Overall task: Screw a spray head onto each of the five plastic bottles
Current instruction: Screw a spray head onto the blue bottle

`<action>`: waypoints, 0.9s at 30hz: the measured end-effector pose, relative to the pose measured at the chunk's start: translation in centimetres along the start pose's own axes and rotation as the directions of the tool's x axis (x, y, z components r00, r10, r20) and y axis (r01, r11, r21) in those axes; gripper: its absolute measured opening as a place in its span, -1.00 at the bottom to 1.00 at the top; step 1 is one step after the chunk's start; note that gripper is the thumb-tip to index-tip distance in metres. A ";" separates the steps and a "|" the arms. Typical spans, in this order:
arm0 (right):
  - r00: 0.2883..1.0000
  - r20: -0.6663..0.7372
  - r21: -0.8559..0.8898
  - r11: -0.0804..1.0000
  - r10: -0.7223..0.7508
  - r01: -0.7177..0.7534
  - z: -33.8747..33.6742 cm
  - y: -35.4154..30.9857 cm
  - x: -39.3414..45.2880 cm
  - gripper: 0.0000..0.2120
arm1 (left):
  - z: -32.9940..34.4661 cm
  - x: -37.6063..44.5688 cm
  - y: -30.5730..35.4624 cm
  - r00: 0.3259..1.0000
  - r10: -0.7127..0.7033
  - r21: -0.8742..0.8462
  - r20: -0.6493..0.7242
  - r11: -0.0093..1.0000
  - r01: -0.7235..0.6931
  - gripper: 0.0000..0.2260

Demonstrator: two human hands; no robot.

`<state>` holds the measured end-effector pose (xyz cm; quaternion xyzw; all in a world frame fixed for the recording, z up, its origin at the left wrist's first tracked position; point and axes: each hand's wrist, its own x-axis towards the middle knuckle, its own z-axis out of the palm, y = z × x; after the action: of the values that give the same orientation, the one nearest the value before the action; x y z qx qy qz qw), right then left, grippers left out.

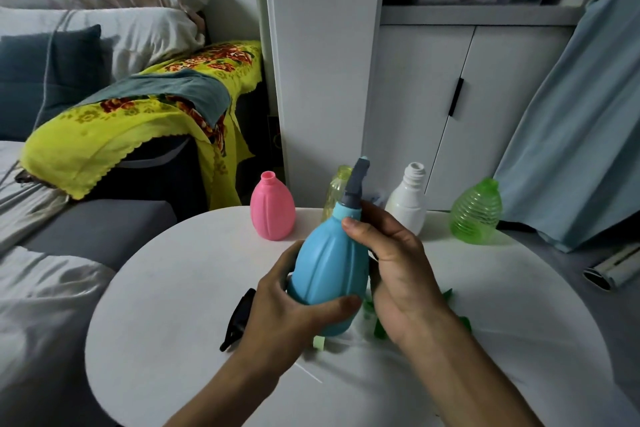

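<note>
My left hand (287, 302) grips the lower body of a blue bottle (329, 263), held tilted above the round white table (173, 305). A grey spray head (356, 184) sits on the bottle's neck. My right hand (391, 253) holds the neck just under that head, thumb on the bottle's shoulder. Along the table's far edge stand a pink bottle (272, 210), a yellow-green clear bottle (337, 189) partly hidden behind the blue one, a white bottle (408, 201) and a green ribbed bottle (476, 213), all with open necks. A black spray head (239, 319) lies left of my left hand. Green spray heads (379, 328) lie partly hidden under my right hand.
A sofa with a yellow flowered cloth (121, 135) is to the left of the table. White cabinets (433, 97) stand behind it. A blue curtain (571, 149) hangs at the right, with a rolled object (609, 270) on the floor below.
</note>
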<state>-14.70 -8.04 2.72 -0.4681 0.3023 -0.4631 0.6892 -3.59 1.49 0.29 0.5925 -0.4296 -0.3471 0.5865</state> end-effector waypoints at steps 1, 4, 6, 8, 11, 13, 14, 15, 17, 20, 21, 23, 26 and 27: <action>0.999 -0.029 0.006 1.000 0.028 -0.028 0.3 0.2 0.0 -0.66 | 0.1 0.1 0.0 1.000 0.002 0.001 -0.001 1.000 -0.002 -0.38; 0.991 -0.099 -0.022 0.996 0.085 -0.088 0.7 0.5 0.1 -0.67 | 0.2 0.3 -0.2 1.000 -0.004 0.008 -0.006 1.000 0.004 -0.41; 0.988 -0.118 -0.045 0.994 0.095 -0.101 0.9 0.6 0.1 -0.70 | 0.3 0.5 -0.2 1.000 -0.018 0.008 0.000 1.000 0.018 -0.41; 0.992 -0.117 -0.076 0.995 0.049 -0.058 1.2 0.6 -0.1 -0.68 | 0.2 0.6 -0.2 0.999 -0.043 -0.003 0.010 0.999 0.043 -0.42; 0.996 -0.084 -0.164 0.986 -0.032 0.018 1.6 0.7 -0.3 -0.63 | -0.3 0.7 0.0 0.997 -0.073 -0.050 0.031 0.996 0.074 -0.41; 0.997 -0.049 -0.193 0.980 -0.066 0.056 1.6 0.9 -0.5 -0.67 | -0.5 0.7 0.1 0.995 -0.096 -0.082 0.040 0.992 0.099 -0.40; 0.996 -0.040 -0.206 0.976 -0.082 0.072 1.6 1.0 -0.6 -0.68 | -0.5 0.7 0.2 0.993 -0.108 -0.098 0.044 0.989 0.112 -0.41; 0.994 -0.042 -0.216 0.973 -0.097 0.086 1.7 1.1 -0.7 -0.68 | -0.6 0.7 0.2 0.992 -0.114 -0.112 0.048 0.986 0.119 -0.42; 0.989 -0.082 -0.192 0.976 -0.124 0.106 1.8 1.5 -0.8 -0.70 | -0.7 0.6 0.3 0.990 -0.126 -0.134 0.057 0.982 0.132 -0.44; 0.988 -0.127 -0.070 0.994 -0.090 0.082 1.7 1.6 -0.8 -0.71 | -1.0 0.5 0.6 0.986 -0.143 -0.148 0.084 0.977 0.154 -0.42; 0.991 -0.120 -0.001 0.999 -0.051 0.052 1.5 1.4 -0.7 -0.70 | -1.1 0.5 0.7 0.984 -0.148 -0.150 0.095 0.975 0.161 -0.41; 0.998 -0.059 0.148 0.989 0.022 -0.013 1.1 1.0 -0.5 -0.70 | -1.4 0.5 1.0 0.978 -0.157 -0.166 0.135 0.970 0.178 -0.43; 0.995 0.071 0.224 0.971 0.064 -0.079 0.2 0.4 0.3 -0.70 | -2.0 0.5 1.3 0.946 -0.197 -0.199 0.256 0.947 0.251 -0.50; 0.991 0.110 0.224 0.970 0.072 -0.096 -0.1 0.2 0.6 -0.72 | -2.2 0.4 1.3 0.925 -0.221 -0.211 0.308 0.933 0.293 -0.51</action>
<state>-14.46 -8.64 2.51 -0.3952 0.2314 -0.4410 0.7719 -1.53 2.04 1.78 0.5094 -0.3781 -0.5534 0.5397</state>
